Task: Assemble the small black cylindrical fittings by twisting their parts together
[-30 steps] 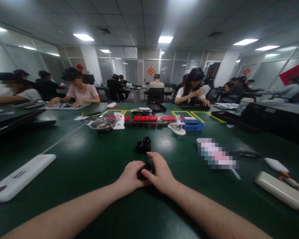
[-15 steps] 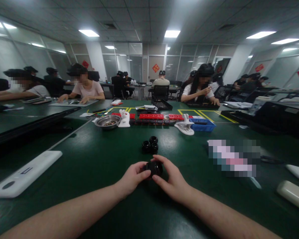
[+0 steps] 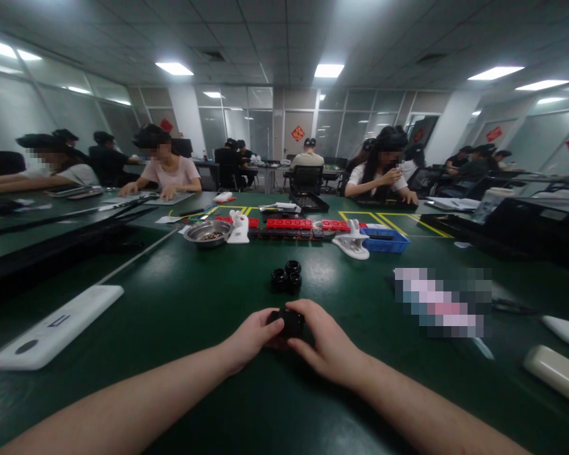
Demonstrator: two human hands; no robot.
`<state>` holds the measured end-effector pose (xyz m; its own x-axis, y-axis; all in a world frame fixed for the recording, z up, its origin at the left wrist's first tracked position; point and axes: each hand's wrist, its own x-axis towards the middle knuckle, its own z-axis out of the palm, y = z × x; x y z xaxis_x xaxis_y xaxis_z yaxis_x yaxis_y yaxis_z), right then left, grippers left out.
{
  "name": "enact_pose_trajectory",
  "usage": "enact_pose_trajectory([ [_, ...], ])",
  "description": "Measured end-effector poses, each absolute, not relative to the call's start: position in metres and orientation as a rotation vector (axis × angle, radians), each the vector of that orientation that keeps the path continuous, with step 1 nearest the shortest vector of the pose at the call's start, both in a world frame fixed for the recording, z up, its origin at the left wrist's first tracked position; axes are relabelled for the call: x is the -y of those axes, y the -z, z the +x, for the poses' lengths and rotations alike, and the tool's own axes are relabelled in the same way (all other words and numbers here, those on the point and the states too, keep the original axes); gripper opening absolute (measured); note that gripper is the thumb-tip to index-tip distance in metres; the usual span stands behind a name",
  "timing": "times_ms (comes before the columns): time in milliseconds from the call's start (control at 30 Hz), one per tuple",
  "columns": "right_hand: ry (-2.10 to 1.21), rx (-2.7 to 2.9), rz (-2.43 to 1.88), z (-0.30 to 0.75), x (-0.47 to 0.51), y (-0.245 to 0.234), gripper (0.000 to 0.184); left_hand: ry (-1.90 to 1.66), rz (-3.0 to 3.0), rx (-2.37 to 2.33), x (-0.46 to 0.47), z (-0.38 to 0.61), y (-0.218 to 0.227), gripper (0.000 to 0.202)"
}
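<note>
L hand (image 3: 256,335) & R hand (image 3: 325,341) pinching blk part (image 3: 290,323) btwn them; 3 blk rings (image 3: 291,278) just beyond.

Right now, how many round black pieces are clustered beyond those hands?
3: a back piece, a front-left piece and a front-right piece. The left hand and right hand hold another black piece, partly hidden.

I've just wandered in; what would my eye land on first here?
Probably the black object at lower centre, held between the person's left grip and right grip. Just beyond it, three round black pieces cluster on the green tabletop. Farther back runs a bright red row, with a metal bowl near its left end.
</note>
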<state>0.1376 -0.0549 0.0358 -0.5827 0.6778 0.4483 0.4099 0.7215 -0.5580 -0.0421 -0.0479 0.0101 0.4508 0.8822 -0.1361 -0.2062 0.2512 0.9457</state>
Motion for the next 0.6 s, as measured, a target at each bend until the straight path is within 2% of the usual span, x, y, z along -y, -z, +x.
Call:
enact_pose_trajectory([
  [100,-0.436,2.273,-0.779,0.138,0.056,-0.033,0.053,-0.867,1.060,-0.789,0.048,-0.042,-0.009,0.055],
  [200,-0.447,2.159,-0.933,0.137,0.053,-0.028,0.056,-0.925,1.056,-0.831,0.049,-0.041,-0.010,0.055],
  [300,-0.565,2.091,-1.118,0.136,0.047,-0.027,0.030,-0.965,1.041,-0.862,0.050,-0.040,-0.010,0.054],
  [367,-0.604,2.104,-1.130,0.136,0.045,-0.028,0.019,-0.967,1.032,-0.854,0.050,-0.041,-0.010,0.054],
  [600,-0.365,2.219,-0.878,0.140,0.045,-0.031,0.041,-0.967,0.927,-0.848,0.046,-0.041,-0.010,0.050],
])
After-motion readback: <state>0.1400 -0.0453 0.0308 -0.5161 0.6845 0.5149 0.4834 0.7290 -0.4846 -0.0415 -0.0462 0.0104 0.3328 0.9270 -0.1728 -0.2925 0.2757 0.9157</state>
